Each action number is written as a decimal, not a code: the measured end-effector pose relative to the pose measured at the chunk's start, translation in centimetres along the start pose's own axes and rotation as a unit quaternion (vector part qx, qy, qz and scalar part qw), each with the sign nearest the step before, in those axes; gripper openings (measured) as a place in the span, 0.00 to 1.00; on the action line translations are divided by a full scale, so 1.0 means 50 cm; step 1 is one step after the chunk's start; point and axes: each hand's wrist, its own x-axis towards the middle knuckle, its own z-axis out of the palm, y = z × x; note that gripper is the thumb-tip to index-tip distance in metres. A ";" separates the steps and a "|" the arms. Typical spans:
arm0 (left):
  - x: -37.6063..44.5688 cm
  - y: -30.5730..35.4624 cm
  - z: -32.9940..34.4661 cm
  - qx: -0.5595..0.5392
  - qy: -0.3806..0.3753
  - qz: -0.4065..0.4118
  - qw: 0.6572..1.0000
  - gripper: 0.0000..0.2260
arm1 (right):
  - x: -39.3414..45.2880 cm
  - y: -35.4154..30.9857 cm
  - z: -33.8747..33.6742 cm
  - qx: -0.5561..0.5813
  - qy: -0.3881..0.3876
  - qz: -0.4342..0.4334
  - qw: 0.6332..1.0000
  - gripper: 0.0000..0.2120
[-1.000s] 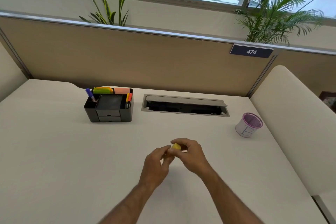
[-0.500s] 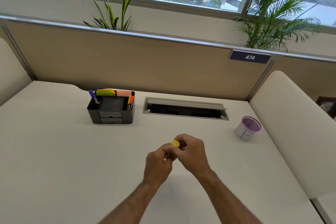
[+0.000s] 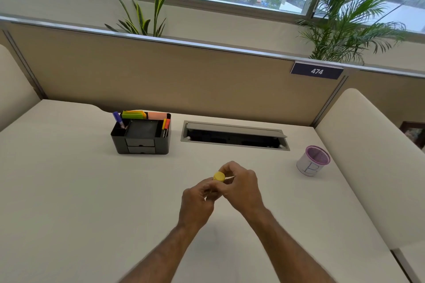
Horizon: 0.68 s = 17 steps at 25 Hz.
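Both hands meet on one small yellow-capped item [image 3: 219, 176], held in the air just above the middle of the surface [image 3: 80, 190]. The left hand [image 3: 197, 202] has its fingers curled round the lower part, which is hidden inside the fist. The right hand's [image 3: 241, 187] grip is a close pinch of fingers and thumb just beside the round yellow end, where a thin pale sliver also shows. What the body is cannot be told, though it looks like a marker.

The step in hand seems to be working the cap, either off or on. To do it well, the left hand should hold the body still while the right pulls or presses straight along its axis. A slight twist helps, and the hands should stay low so a slipped cap lands close by.

Against the frame one second ago, the yellow end stands clearer of the fingers and turns its round face upward. The hands have stayed over much the same spot.

Farther out, a black organiser [image 3: 141, 135] with pens stands beyond the hands to the left. An open cable tray [image 3: 234, 135] lies behind them, and a mesh cup [image 3: 314, 160] stands well apart to the right.
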 end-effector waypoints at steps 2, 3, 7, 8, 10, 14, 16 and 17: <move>0.001 -0.002 0.001 -0.009 0.007 -0.022 1.000 0.14 | 0.003 -0.010 -0.007 0.039 0.015 0.021 0.999 0.13; 0.001 -0.005 0.001 -0.009 0.014 -0.034 0.999 0.13 | 0.004 -0.016 -0.014 0.088 0.021 0.044 0.995 0.15; -0.001 -0.016 -0.002 -0.005 0.033 -0.048 0.998 0.14 | 0.011 -0.017 -0.035 0.377 0.027 0.161 0.912 0.25; -0.001 -0.018 -0.004 0.001 0.036 -0.046 0.998 0.15 | 0.011 -0.009 -0.036 0.416 0.027 0.181 0.891 0.27; 0.000 -0.023 -0.008 0.011 0.042 -0.052 0.998 0.16 | 0.010 0.007 -0.033 0.430 0.028 0.217 0.876 0.26; 0.003 -0.037 -0.025 0.008 0.059 -0.096 0.994 0.17 | -0.012 0.047 -0.006 0.219 0.004 0.248 0.944 0.20; 0.003 -0.045 -0.033 0.011 0.064 -0.114 0.991 0.17 | -0.033 0.070 0.020 0.092 -0.024 0.230 0.969 0.19; 0.003 -0.047 -0.037 0.020 0.064 -0.115 0.991 0.17 | -0.043 0.082 0.036 0.030 -0.044 0.216 0.975 0.18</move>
